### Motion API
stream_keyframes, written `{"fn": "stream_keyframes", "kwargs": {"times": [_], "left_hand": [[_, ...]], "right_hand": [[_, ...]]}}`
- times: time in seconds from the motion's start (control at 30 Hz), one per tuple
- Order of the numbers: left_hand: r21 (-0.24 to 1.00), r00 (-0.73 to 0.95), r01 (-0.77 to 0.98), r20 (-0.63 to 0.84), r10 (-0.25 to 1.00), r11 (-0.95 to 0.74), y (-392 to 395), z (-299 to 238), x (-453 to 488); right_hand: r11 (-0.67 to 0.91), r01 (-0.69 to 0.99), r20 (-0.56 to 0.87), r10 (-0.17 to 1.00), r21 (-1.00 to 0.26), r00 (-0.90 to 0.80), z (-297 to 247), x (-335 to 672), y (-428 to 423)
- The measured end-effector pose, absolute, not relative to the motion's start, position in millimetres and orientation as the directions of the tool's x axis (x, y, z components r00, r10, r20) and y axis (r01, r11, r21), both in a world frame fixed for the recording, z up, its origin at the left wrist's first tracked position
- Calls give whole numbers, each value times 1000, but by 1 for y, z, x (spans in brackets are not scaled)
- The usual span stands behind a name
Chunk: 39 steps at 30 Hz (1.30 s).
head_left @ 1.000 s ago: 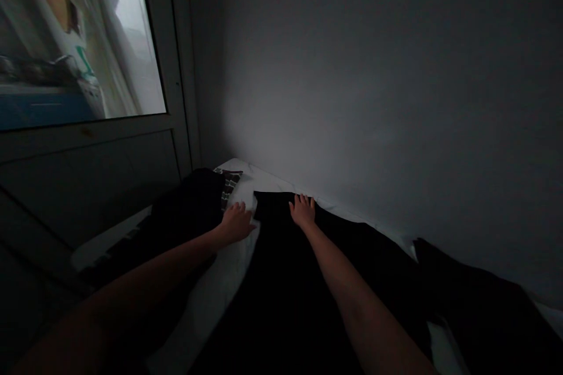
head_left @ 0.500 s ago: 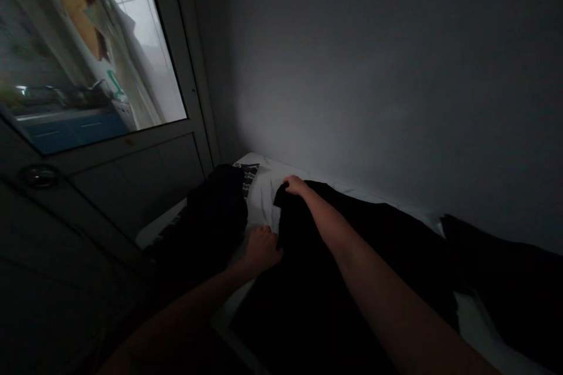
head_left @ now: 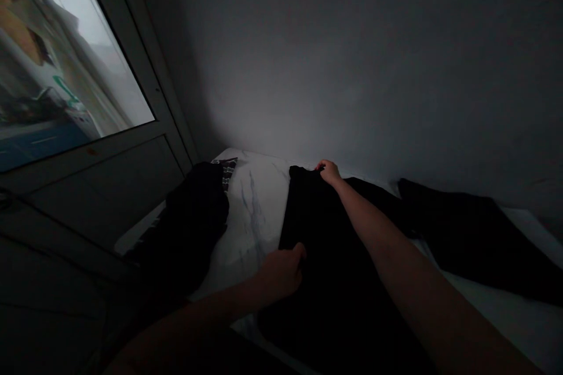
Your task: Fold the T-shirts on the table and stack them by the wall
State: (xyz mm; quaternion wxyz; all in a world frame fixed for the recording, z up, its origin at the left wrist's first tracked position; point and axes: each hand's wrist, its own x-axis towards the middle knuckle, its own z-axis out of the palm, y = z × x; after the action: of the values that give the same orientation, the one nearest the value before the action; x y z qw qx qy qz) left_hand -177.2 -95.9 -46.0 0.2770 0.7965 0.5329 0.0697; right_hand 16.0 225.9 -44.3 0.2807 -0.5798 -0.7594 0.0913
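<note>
A black garment (head_left: 334, 246) lies spread on a white marbled surface (head_left: 255, 210) in a dim room. My left hand (head_left: 281, 272) is closed on the garment's near left edge. At the far end, beside the wall, my right hand (head_left: 328, 171) pinches the garment's top edge. Both arms reach forward over the cloth.
A second dark bundle of clothes (head_left: 193, 222) with a patterned piece lies to the left on the same surface. More black cloth (head_left: 461, 228) stretches along the wall at right. A glass door (head_left: 65, 81) stands at left, a grey wall (head_left: 373, 70) behind.
My left hand slid back along the garment's left edge toward me. My right hand went from lying flat to pinching the far edge, and the garment shifted to the right.
</note>
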Motion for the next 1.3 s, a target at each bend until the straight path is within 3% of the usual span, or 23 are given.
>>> {"fn": "stream_keyframes", "kwargs": {"times": [0.47, 0.7, 0.77, 0.83, 0.9, 0.97, 1.03, 1.07, 1.13, 1.3], "left_hand": [[440, 486, 833, -287, 825, -337, -131, -51, -180], [397, 668, 744, -410, 621, -537, -145, -30, -192], [485, 748, 664, -437, 500, -569, -138, -15, -195], [654, 839, 545, -420, 347, -525, -119, -2, -197], [753, 878, 475, -374, 298, -455, -88, 5, -196], [656, 792, 586, -342, 505, -475, -45, 4, -191], [434, 588, 774, -223, 778, -461, 4, -3, -180], [346, 498, 835, -145, 855, -428, 27, -8, -173], [257, 398, 890, -37, 917, -376, 70, -17, -157], [171, 312, 929, 117, 943, -328, 132, -44, -124]], "right_hand": [[210, 912, 323, 942, -353, -92, -69, 52, 194], [129, 960, 255, 965, -248, -64, -64, 51, 178], [126, 970, 247, 966, -208, -73, -59, 46, 171], [152, 973, 256, 961, -172, -105, -52, 35, 163], [205, 968, 259, 952, -147, -162, -49, 20, 153], [265, 955, 248, 942, -129, -228, -51, 2, 140], [311, 944, 229, 932, -112, -280, -58, -13, 126], [323, 941, 220, 930, -103, -295, -63, -20, 119], [304, 949, 190, 940, -87, -284, -75, -29, 107], [93, 986, 114, 990, -141, -77, -96, -36, 96]]}}
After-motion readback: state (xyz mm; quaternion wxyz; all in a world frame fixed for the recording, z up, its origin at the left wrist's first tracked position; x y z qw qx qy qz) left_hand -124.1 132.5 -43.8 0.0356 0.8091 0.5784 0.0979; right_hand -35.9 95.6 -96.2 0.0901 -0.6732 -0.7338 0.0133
